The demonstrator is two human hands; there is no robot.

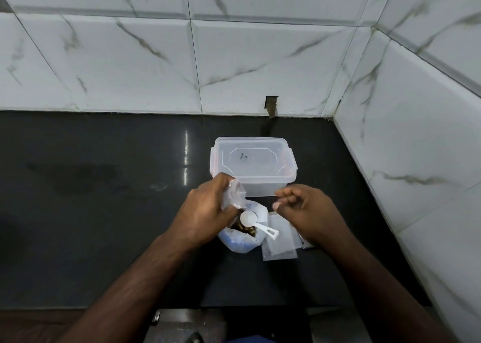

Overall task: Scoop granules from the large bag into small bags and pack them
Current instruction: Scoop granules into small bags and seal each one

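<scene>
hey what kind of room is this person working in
Probably a home kitchen corner: a polished black stone countertop against white marble-look wall tiles, with a lidded clear plastic storage box on it. No appliance shows, so that's a guess.

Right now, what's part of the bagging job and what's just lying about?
Job:
- large bag of granules
- white scoop resting in it
- small bag, gripped by left hand
- spare small bags
- right hand, empty
- lidded container, probably for packing

Lying about:
- black counter
- tiled wall
</scene>
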